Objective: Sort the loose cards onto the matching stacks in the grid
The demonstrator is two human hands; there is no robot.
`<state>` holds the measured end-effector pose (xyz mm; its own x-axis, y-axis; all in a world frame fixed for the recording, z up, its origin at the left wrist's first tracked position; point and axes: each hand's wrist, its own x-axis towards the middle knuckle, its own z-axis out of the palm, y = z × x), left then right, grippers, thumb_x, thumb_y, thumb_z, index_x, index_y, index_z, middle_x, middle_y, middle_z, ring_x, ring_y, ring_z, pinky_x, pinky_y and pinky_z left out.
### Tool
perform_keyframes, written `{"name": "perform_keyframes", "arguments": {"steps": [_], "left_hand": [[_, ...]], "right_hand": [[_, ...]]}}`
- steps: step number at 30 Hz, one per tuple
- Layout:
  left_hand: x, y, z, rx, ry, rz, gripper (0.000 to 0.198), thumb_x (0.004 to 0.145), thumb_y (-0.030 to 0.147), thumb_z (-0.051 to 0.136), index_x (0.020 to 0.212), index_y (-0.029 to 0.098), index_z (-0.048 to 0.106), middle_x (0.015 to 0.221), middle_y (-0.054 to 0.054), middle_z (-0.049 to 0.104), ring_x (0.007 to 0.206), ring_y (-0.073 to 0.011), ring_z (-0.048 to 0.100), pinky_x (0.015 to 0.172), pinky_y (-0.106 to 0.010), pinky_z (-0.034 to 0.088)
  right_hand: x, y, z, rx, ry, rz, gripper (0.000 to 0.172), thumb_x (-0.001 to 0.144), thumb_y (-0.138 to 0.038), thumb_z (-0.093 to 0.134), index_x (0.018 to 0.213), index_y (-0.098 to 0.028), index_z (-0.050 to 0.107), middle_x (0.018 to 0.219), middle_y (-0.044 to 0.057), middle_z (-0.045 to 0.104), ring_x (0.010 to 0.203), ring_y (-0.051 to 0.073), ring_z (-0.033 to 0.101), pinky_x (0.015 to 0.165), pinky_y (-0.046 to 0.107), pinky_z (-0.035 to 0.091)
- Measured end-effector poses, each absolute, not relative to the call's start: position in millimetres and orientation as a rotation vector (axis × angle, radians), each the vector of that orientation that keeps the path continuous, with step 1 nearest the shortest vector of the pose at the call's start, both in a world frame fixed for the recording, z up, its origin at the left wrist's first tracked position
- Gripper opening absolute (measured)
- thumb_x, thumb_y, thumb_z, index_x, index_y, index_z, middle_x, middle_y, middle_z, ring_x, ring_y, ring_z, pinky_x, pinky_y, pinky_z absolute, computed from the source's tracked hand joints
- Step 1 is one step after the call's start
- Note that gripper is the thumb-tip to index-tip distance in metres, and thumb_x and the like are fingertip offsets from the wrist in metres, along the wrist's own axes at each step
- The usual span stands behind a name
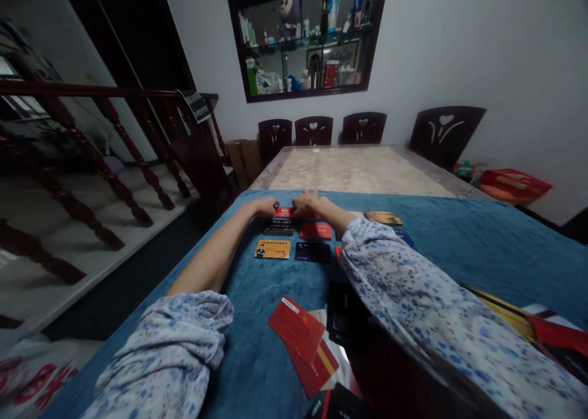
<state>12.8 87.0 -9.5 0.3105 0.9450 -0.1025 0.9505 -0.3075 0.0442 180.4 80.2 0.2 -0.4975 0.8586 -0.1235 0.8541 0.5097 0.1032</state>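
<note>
Both my arms reach forward over a blue cloth (257,345) on the table. My left hand (265,206) and my right hand (311,204) meet at a small red card (283,212), fingers curled onto its two ends. Below it lies a dark card (278,228), beside that a red card (316,231). Nearer me lie an orange card with a photo (272,249) and a black card (313,252). A gold card (384,217) lies to the right.
A loose pile of red and other cards (298,330) sits close to me on the cloth. Bare marble tabletop (353,169) stretches beyond, ringed by dark chairs (313,130). A wooden stair railing (105,137) runs on the left. Red bags (513,184) lie at the right wall.
</note>
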Motion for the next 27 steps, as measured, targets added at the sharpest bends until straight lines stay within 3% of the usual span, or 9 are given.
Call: {"name": "perform_keyframes", "arguments": {"steps": [6,10,14,18,27], "left_hand": [[14,78,-5,2.445,1.909,-0.043,0.046,0.077,0.019,0.060,0.123,0.016,0.064,0.119,-0.008,0.070,0.103,-0.0186,0.066,0.085,-0.019,0.048],[13,64,-1,2.464,1.997,0.027,0.046,0.077,0.023,0.062,0.122,0.013,0.064,0.118,-0.009,0.068,0.103,-0.0206,0.064,0.087,-0.020,0.048],[14,43,1,2.554,2.041,0.152,0.043,0.076,0.016,0.059,0.119,0.016,0.067,0.119,-0.007,0.065,0.106,-0.0201,0.062,0.091,-0.021,0.047],[19,20,0,2.611,2.012,0.263,0.043,0.075,0.010,0.053,0.116,0.012,0.068,0.119,-0.010,0.064,0.110,-0.0219,0.060,0.096,-0.025,0.046],[39,-29,-7,2.608,1.969,0.391,0.031,0.082,0.009,0.048,0.101,0.014,0.072,0.107,-0.012,0.064,0.105,-0.0227,0.060,0.093,-0.031,0.047]], "right_hand": [[197,75,12,1.419,2.665,0.109,0.050,0.081,-0.044,0.062,0.124,-0.019,0.066,0.132,0.014,0.062,0.128,0.037,0.041,0.099,0.053,0.033],[213,61,18,1.306,2.838,0.196,0.042,0.081,-0.030,0.061,0.122,-0.021,0.067,0.122,0.013,0.067,0.122,0.034,0.043,0.093,0.046,0.033],[227,37,23,1.223,2.975,0.260,0.029,0.084,-0.022,0.055,0.106,-0.020,0.074,0.112,0.013,0.070,0.116,0.033,0.044,0.088,0.042,0.032],[238,12,25,1.169,3.019,0.291,0.023,0.086,-0.021,0.053,0.095,-0.018,0.074,0.108,0.014,0.070,0.112,0.031,0.045,0.083,0.039,0.030],[265,-28,16,1.127,3.139,0.309,0.026,0.093,-0.025,0.047,0.094,-0.019,0.073,0.102,0.012,0.071,0.110,0.028,0.044,0.080,0.037,0.026]]}}
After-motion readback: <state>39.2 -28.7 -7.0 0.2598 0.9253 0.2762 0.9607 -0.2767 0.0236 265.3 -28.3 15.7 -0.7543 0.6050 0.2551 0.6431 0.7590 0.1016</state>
